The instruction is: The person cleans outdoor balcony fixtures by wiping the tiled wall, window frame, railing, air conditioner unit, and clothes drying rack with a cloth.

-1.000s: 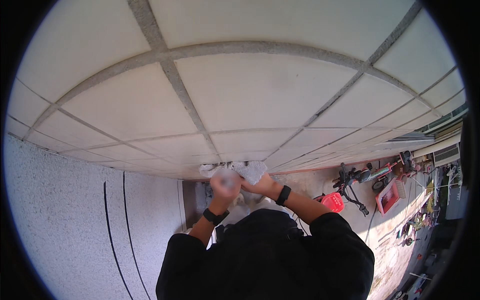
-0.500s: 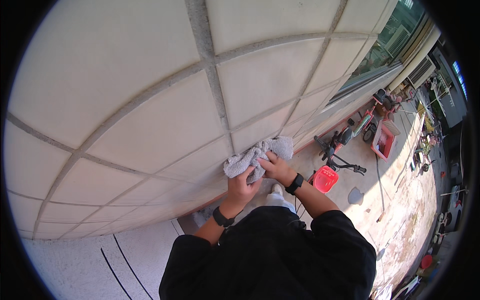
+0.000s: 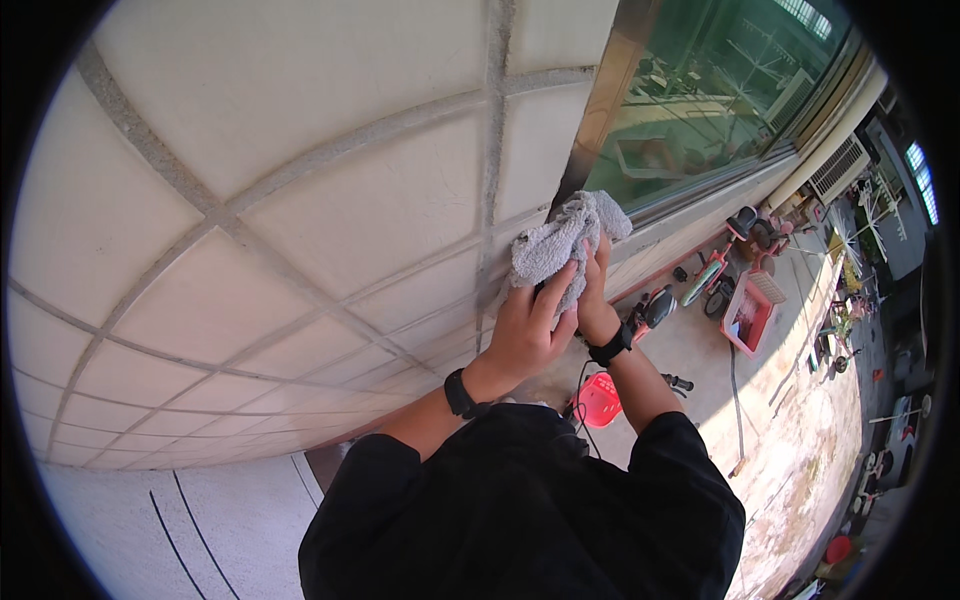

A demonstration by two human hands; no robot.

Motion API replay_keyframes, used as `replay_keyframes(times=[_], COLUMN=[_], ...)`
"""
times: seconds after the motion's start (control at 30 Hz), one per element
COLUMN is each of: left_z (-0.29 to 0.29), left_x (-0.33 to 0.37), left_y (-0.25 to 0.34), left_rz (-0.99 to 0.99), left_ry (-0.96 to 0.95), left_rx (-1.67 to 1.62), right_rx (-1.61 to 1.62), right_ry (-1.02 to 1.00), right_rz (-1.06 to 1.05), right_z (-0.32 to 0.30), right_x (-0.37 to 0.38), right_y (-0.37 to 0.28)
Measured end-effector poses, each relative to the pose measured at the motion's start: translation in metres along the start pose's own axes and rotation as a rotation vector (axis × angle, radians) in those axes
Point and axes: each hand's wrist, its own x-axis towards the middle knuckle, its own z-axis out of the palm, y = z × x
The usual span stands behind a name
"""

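A crumpled grey cloth (image 3: 548, 250) is bunched in both hands, up by the lower corner of a window (image 3: 690, 130) with a brown metal frame. My left hand (image 3: 535, 325) grips the cloth's near side, fingers pointing up along it. My right hand (image 3: 597, 290) holds it from the right, its fingertips partly hidden by the folds. Beside the cloth runs a wall of pale square tiles (image 3: 370, 215) with grey joints. Whether the cloth touches the glass or only the frame, I cannot tell. Each wrist wears a black band.
On the right, below the window, a small bicycle (image 3: 655, 308) stands along the wall, partly hidden by my right arm. Near it are a red basket (image 3: 598, 400) and a pink crate (image 3: 752, 312). An air-conditioner unit (image 3: 838, 168) sits farther off.
Both hands have moved up and to the right with the cloth, from the tiles to the window's corner. My view has shifted right, so more of the window shows.
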Motion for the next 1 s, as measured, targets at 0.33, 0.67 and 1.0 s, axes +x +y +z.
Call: replay_keyframes(times=[0.33,0.67,1.0], left_z=[0.044,0.029,0.025], left_x=[0.022,-0.042,0.068], left_y=[-0.024,-0.004,-0.002], left_rz=[-0.072,-0.411,0.000], left_ry=[0.015,-0.123,0.127], left_rx=[0.204,0.103,0.232], right_rx=[0.094,0.183,0.189], right_ry=[-0.047,-0.269,0.039], right_rz=[0.108,0.179,-0.002], right_z=[0.006,0.016,0.002], right_x=[0.024,-0.012,0.115], right_y=[0.034,-0.004,0.019])
